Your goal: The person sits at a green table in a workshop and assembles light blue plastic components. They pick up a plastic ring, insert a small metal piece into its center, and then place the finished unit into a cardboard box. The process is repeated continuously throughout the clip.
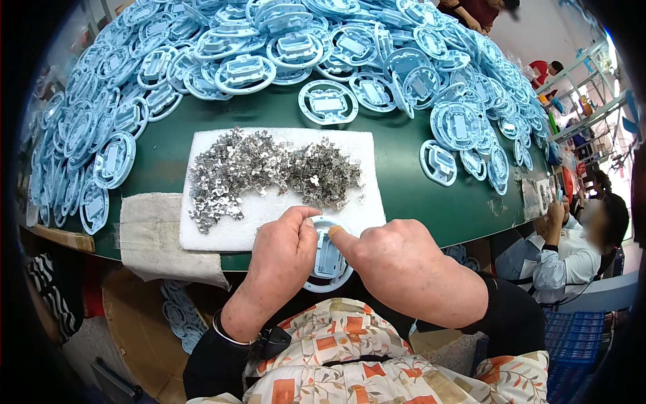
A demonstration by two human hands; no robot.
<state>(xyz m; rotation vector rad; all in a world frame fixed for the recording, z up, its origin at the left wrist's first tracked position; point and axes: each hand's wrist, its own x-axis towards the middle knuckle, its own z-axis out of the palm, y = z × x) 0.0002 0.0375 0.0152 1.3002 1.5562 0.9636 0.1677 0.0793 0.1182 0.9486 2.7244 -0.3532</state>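
Head view (only view). Clock centred on the held part, 12 pointing away from the wearer.

Part: one light-blue ring part (329, 261), a round rim around a raised, roughly rectangular middle, sits between the hands at the near edge of the white foam pad (208, 239). Cannot tell whether it touches the pad.

Left hand (285, 246), 9 o'clock: grip closed to a pinch, thumb and forefinger together at the part's rim near 11. Whether a small piece is pinched there too is not visible.

Right hand (393, 262), 3 o'clock: forefinger extended, its yellowish-covered tip on or just over the part near 12. Other fingers curled and largely hidden; cannot tell how far this grip closes or what it has underneath.

Surroundings: small metal pieces in two heaps on the pad, the left heap (235, 176) at 10 to 11, the right heap (324, 174) at 12. Green table (457, 215) beneath; folded cloth (158, 236) at 9 to 10; large pile of similar blue parts (269, 50) at 12, beyond the pad.

Handling (judgement): looks like moulded plastic, so light, stiff, somewhat slick; thin webs may crack if bent. Best hold: outer rim, opposite sides, at 9 and 3.
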